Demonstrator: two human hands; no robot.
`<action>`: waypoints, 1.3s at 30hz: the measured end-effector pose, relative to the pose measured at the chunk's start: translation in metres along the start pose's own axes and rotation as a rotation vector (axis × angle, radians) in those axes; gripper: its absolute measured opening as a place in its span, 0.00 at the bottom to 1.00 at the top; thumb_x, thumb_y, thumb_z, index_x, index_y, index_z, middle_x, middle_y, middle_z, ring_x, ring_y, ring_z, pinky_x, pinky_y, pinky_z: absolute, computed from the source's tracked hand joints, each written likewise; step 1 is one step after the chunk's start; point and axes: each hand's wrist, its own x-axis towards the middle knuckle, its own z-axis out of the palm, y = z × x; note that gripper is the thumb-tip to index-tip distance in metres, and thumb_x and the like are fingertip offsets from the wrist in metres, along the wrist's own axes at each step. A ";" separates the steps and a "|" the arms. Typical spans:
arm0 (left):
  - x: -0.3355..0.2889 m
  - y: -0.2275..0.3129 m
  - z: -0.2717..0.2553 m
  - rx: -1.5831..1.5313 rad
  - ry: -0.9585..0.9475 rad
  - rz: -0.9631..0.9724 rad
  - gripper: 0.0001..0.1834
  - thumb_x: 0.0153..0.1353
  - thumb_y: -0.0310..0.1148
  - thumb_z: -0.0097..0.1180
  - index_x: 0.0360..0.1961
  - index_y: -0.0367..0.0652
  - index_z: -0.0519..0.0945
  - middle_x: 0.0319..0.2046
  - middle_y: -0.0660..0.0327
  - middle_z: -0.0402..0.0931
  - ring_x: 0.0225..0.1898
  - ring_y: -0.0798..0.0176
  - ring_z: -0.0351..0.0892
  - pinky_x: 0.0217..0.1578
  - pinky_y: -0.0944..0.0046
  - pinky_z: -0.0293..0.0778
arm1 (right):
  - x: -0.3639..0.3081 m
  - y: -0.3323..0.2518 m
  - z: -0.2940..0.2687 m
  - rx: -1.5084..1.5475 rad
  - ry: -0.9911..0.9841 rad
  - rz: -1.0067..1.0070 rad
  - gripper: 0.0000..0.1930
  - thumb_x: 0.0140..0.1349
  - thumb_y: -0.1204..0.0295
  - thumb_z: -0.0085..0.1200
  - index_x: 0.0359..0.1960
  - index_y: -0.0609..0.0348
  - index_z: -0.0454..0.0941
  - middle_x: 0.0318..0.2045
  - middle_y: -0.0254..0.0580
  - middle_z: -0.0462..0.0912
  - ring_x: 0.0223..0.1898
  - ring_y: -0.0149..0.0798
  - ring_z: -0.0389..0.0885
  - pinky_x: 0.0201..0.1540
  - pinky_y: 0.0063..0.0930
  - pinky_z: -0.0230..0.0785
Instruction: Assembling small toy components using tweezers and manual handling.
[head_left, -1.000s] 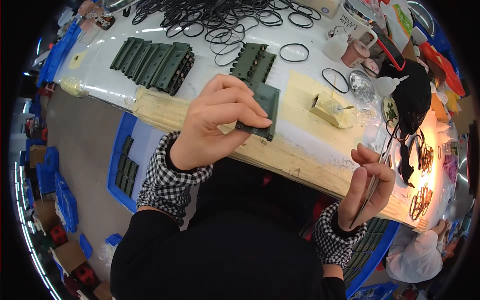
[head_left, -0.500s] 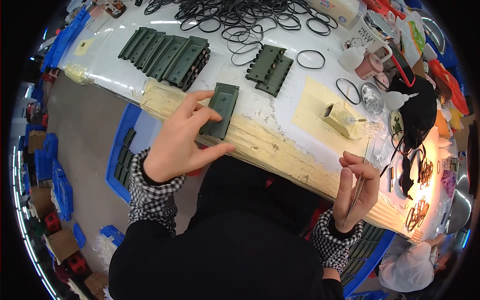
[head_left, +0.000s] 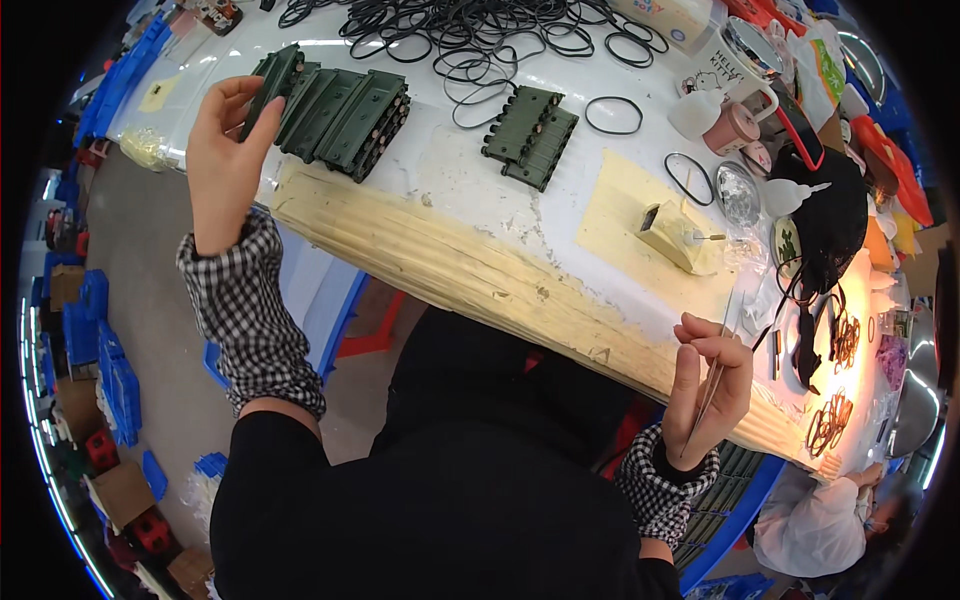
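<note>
My left hand (head_left: 222, 160) is at the near left of the table, its thumb and fingers closed on a dark green plastic part (head_left: 270, 88). That part is long and ribbed, tilted up at the left end of a row of similar green parts (head_left: 345, 115). Over the table's right front edge, my right hand (head_left: 708, 385) holds metal tweezers (head_left: 731, 318), their thin points directed away from me. Two more green parts (head_left: 530, 138) lie overlapped in the middle, small round knobs showing on one.
Black rubber bands (head_left: 470, 25) are heaped at the back. A small yellowish block (head_left: 675, 238) rests on yellow paper (head_left: 612, 200). Cups, bottles and a black bag (head_left: 830, 215) crowd the right. Wooden edging (head_left: 450, 255) runs along the front; a blue bin (head_left: 335, 320) stands below.
My left hand has gone left from the front edge to the row. The green part that lay under it is gone from there. My right hand still holds the tweezers, nearly unmoved.
</note>
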 end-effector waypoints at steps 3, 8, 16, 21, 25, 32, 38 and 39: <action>0.018 -0.043 -0.012 -0.013 -0.070 -0.074 0.13 0.58 0.29 0.63 0.43 0.37 0.76 0.42 0.60 0.79 0.45 0.69 0.77 0.44 0.69 0.71 | 0.003 -0.005 0.008 0.029 -0.057 -0.028 0.06 0.57 0.83 0.56 0.34 0.64 0.73 0.38 0.54 0.82 0.38 0.42 0.82 0.47 0.32 0.72; 0.024 -0.069 0.001 -0.088 -0.173 -0.077 0.09 0.58 0.28 0.63 0.37 0.37 0.77 0.42 0.58 0.78 0.46 0.69 0.76 0.48 0.69 0.70 | 0.003 -0.001 0.006 -0.026 -0.060 -0.030 0.06 0.57 0.83 0.56 0.35 0.64 0.73 0.38 0.54 0.82 0.38 0.42 0.82 0.46 0.31 0.73; 0.005 -0.054 0.005 0.084 -0.072 -0.055 0.13 0.63 0.35 0.60 0.39 0.33 0.80 0.44 0.55 0.79 0.43 0.68 0.77 0.48 0.68 0.71 | 0.006 0.000 0.011 -0.019 -0.066 -0.043 0.07 0.56 0.82 0.59 0.35 0.64 0.73 0.38 0.54 0.82 0.38 0.42 0.82 0.45 0.31 0.73; -0.029 0.055 0.069 -0.049 -0.008 0.178 0.13 0.65 0.37 0.57 0.35 0.35 0.79 0.31 0.58 0.80 0.33 0.66 0.78 0.37 0.66 0.74 | 0.007 0.006 0.004 0.024 -0.037 -0.070 0.10 0.55 0.79 0.61 0.36 0.64 0.74 0.39 0.53 0.82 0.39 0.42 0.82 0.45 0.32 0.74; -0.014 0.089 0.130 0.225 -0.299 0.356 0.22 0.64 0.42 0.58 0.24 0.34 0.69 0.21 0.56 0.69 0.22 0.63 0.68 0.25 0.64 0.66 | 0.013 0.006 -0.003 -0.055 -0.066 -0.298 0.23 0.64 0.51 0.54 0.37 0.64 0.75 0.37 0.53 0.83 0.37 0.45 0.82 0.39 0.32 0.74; 0.008 0.076 0.151 0.297 -0.551 0.259 0.21 0.59 0.39 0.63 0.22 0.36 0.68 0.17 0.58 0.66 0.18 0.63 0.65 0.22 0.64 0.63 | -0.002 0.028 -0.095 -0.512 0.119 -0.048 0.31 0.73 0.50 0.28 0.49 0.65 0.78 0.56 0.55 0.67 0.58 0.50 0.67 0.60 0.40 0.60; -0.001 0.073 0.130 -0.370 -0.260 0.112 0.13 0.66 0.31 0.56 0.47 0.37 0.71 0.36 0.63 0.76 0.36 0.75 0.73 0.37 0.75 0.68 | -0.016 0.107 -0.235 -0.633 0.723 0.122 0.23 0.75 0.58 0.36 0.38 0.63 0.79 0.24 0.29 0.71 0.25 0.23 0.67 0.30 0.18 0.62; -0.006 0.069 0.131 -0.525 -0.231 0.048 0.16 0.67 0.29 0.54 0.52 0.36 0.69 0.38 0.61 0.77 0.38 0.74 0.73 0.39 0.75 0.68 | -0.019 0.103 -0.259 -0.812 0.755 0.226 0.20 0.74 0.61 0.40 0.36 0.66 0.79 0.20 0.31 0.71 0.22 0.25 0.63 0.29 0.22 0.62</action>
